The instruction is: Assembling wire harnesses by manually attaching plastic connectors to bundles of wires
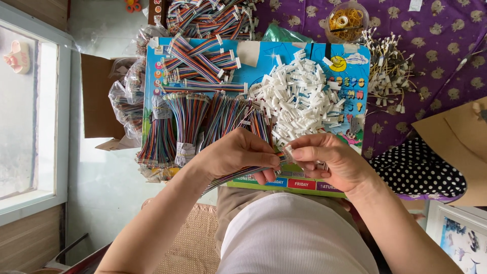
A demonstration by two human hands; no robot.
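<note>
We have both hands low centre over the blue board (264, 58), near its bottom edge.

Left hand (238, 152): fingers curled closed round a flat rainbow ribbon cable (231, 176). The cable runs from lower left, under the palm, and comes out at the fingertips pointing right. Thumb and forefinger pinch its end.

Right hand (324, 160): thumb and forefinger pinched shut on a small white connector (288, 150). It is tiny and partly covered by the fingertips, so we cannot make out its shape. The other fingers are folded under the palm.

Relation: the cable end and the connector meet in the gap between the two sets of fingertips, touching or very nearly so. We cannot tell whether the wires are seated in the connector. Both pinches sit right at the joint, with the cable body trailing back under the left wrist.

Around it:
- pile of white connectors (299, 96) on the board, just above the right hand
- bundles of ribbon cable (203, 119) lying side by side, just above the left hand
- more cable bundles (203, 61) crossed at the top left of the board, and another heap (213, 15) beyond it
- bagged cables (127, 101) off the board's left edge, beside a cardboard flap (99, 96)
- clear tub of rubber bands (347, 20) on the purple cloth (436, 45)
- loose heap of tan wires with white ends (388, 71), right of the board
- polka-dot cushion (418, 170), just right of the right wrist
</note>
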